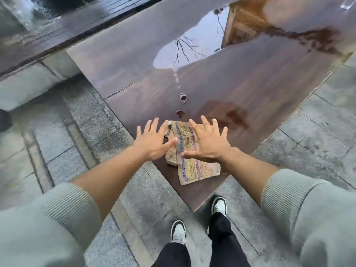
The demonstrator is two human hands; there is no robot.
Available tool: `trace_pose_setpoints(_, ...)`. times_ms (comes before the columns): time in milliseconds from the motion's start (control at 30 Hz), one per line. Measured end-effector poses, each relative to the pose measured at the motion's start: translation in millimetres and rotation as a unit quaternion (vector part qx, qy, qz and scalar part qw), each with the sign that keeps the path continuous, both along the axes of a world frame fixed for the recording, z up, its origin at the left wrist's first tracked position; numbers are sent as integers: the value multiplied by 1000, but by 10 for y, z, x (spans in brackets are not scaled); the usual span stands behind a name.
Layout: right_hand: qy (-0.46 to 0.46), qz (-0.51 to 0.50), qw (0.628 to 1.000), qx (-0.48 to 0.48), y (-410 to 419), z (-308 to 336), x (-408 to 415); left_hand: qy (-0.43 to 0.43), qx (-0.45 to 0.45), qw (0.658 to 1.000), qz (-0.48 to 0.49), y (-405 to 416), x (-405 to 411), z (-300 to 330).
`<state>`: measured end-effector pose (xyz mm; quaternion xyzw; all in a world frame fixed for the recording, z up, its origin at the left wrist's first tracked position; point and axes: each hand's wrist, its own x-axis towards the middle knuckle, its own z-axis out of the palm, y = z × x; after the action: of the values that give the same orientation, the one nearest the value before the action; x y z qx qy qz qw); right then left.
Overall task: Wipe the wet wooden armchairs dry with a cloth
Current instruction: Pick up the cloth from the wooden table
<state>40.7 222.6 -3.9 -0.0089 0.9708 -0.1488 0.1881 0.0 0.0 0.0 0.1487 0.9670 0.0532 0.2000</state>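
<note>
head | left hand (154, 139), right hand (207, 140) spread, seemingly pressing cloth (189, 160) | wet wood (250, 89)

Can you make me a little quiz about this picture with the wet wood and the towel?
1. True or false: both hands lie flat with fingers spread on the striped cloth.
2. Where is the big puddle? A) beyond the cloth B) under the shoes
3. Fill in: the cloth lies on the dark wooden ____.

Key: 1 true; 2 A; 3 surface.
The left hand and right hand are both open.
</note>
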Motion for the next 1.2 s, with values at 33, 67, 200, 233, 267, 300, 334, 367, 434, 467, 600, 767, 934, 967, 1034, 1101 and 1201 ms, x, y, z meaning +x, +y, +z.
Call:
trace_pose_setpoints(33, -8, 33, 999, 25, 29, -54, -54, 3, 5, 1000, 8, 52, 28, -21)
trace_pose_setpoints(67, -20, 69, 997, 33, 74, -184, -180, 0, 6, 999, 34, 129, 32, -108)
trace_pose_setpoints(200, -35, 140, 988, 63, 56, -452, -327, 8, -5, 998, 65, 305, 197, -318)
trace_pose_setpoints(233, -45, 148, 987, 49, 52, -512, -348, 0, -10, 997, 73, 365, 209, -355)
trace_pose_setpoints(267, -51, 158, 985, 45, 41, -561, -352, -1, -8, 996, 86, 404, 218, -375)
trace_pose_setpoints(300, -65, 172, 982, 41, 31, -624, -342, -3, 3, 994, 106, 445, 261, -425)
trace_pose_setpoints(334, -68, 179, 981, 44, 21, -672, -311, 4, 12, 994, 109, 459, 317, -454)
trace_pose_setpoints(367, -61, 180, 980, 53, 2, -691, -284, 17, 19, 995, 99, 445, 381, -472)
trace_pose_setpoints(434, -48, 180, 981, 64, 9, -711, -267, 38, 33, 996, 74, 425, 517, -524)
trace_pose_setpoints(467, -41, 179, 981, 66, 17, -715, -253, 47, 37, 996, 66, 399, 583, -559)
trace_pose_setpoints(600, -24, 178, 981, 78, 19, -717, -241, 57, 43, 992, 104, 264, 678, -634)
trace_pose_setpoints(767, -6, 148, 984, 99, -8, -626, -250, 70, 46, 990, 111, 182, 700, -658)
trace_pose_setpoints(934, 23, 90, 986, 137, -74, -519, -196, 72, 43, 993, 89, 139, 715, -611)
trace_pose_setpoints(967, 30, 75, 987, 138, -46, -496, -168, 72, 44, 993, 79, 134, 697, -587)
trace_pose_setpoints(1034, 31, 48, 992, 115, 28, -458, -140, 69, 45, 994, 72, 140, 649, -550)
trace_pose_setpoints(1101, 31, -9, 996, 82, 135, -406, -65, 74, 49, 995, 53, 205, 588, -488)
trace_pose_setpoints(1201, 28, -111, 993, 19, 382, -308, 66, 78, 59, 995, 19, 423, 456, -361)
